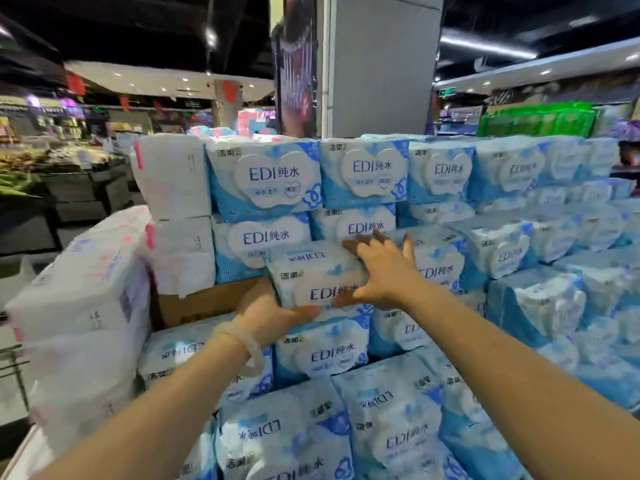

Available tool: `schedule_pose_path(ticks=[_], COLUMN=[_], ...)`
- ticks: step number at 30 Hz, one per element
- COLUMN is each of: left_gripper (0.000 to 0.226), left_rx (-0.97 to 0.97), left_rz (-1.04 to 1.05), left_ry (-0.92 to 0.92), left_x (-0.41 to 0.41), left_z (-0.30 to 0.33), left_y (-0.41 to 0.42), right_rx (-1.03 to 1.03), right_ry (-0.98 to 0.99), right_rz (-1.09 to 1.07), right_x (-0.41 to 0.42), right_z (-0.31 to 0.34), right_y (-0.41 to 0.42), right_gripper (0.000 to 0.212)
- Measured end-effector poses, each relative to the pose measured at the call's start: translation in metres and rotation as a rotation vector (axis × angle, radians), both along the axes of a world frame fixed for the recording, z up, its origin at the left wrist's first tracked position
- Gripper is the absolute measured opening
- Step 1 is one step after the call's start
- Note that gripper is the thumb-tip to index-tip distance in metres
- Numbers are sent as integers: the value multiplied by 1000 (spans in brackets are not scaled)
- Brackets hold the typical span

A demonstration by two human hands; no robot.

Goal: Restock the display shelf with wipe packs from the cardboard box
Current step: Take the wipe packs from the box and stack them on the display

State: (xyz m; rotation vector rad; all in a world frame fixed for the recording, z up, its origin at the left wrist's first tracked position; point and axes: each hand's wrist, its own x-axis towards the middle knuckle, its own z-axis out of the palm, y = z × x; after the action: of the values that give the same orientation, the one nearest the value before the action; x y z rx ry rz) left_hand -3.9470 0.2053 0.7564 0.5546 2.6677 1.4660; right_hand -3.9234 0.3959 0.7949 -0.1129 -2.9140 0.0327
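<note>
A blue-and-white wipe pack (313, 275) marked EDI sits between both my hands at the middle of the stacked display (367, 174). My left hand (268, 311) grips its lower left corner from below. My right hand (382, 268) lies flat on its right end, fingers spread, thumb under the front edge. The pack rests on other packs of the same kind (323, 349), in front of two stacked rows. A cardboard box (201, 303) shows as a brown edge just left of my left hand, mostly hidden by packs.
White tissue bundles with pink marks (79, 306) are piled at the left, more white bundles (173, 178) behind them. Wipe packs fill the foreground (381, 427) and step down to the right (540, 244). A grey pillar (381, 64) rises behind the display.
</note>
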Motion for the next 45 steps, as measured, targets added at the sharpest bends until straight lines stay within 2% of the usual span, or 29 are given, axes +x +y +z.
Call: schedule_pose_path(ticks=[3, 6, 8, 12, 13, 15, 16, 17, 19, 22, 25, 27, 30, 33, 38, 45], left_gripper=[25, 40, 49, 58, 66, 102, 115, 118, 105, 94, 100, 108, 110, 106, 104, 103], left_rx=[-33, -24, -109, -297, -313, -242, -210, -229, -324, -387, -436, -475, -622, -771, -863, -989], left_rz=[32, 90, 122, 109, 126, 241, 305, 326, 274, 250, 256, 300, 332, 305, 285, 454], left_ry=[-8, 10, 18, -11, -4, 43, 127, 218, 341, 329, 284, 295, 339, 337, 211, 4], left_x=[3, 8, 7, 7, 7, 13, 18, 24, 28, 27, 34, 41, 61, 88, 147, 219], left_z=[2, 3, 4, 9, 8, 4, 2, 2, 1, 8, 16, 17, 6, -10, -36, -63], left_y=[2, 8, 11, 17, 20, 25, 26, 27, 27, 27, 29, 24, 2, -34, -129, -299], right_rx=[17, 39, 55, 64, 75, 92, 94, 94, 96, 88, 102, 112, 104, 114, 136, 114], right_ry=[35, 30, 7, -49, -41, -22, -13, -2, 17, 17, -19, 38, 110, 50, -96, -179], right_rz=[41, 51, 47, 38, 45, 64, 78, 93, 116, 127, 116, 131, 257, 421, 560, 786], right_x=[-6, -8, -7, -9, -10, -11, -10, -10, -9, -8, 0, 12, 38, 62, 92, 141], right_z=[-3, -2, 4, 10, 10, 7, 5, 4, 4, 5, 8, 7, 1, -15, -48, -92], right_y=[6, 8, 8, 9, 10, 13, 14, 15, 15, 15, 10, 1, -40, -97, -202, -377], right_gripper=[87, 85, 80, 85, 85, 91, 98, 104, 108, 109, 117, 116, 105, 101, 100, 98])
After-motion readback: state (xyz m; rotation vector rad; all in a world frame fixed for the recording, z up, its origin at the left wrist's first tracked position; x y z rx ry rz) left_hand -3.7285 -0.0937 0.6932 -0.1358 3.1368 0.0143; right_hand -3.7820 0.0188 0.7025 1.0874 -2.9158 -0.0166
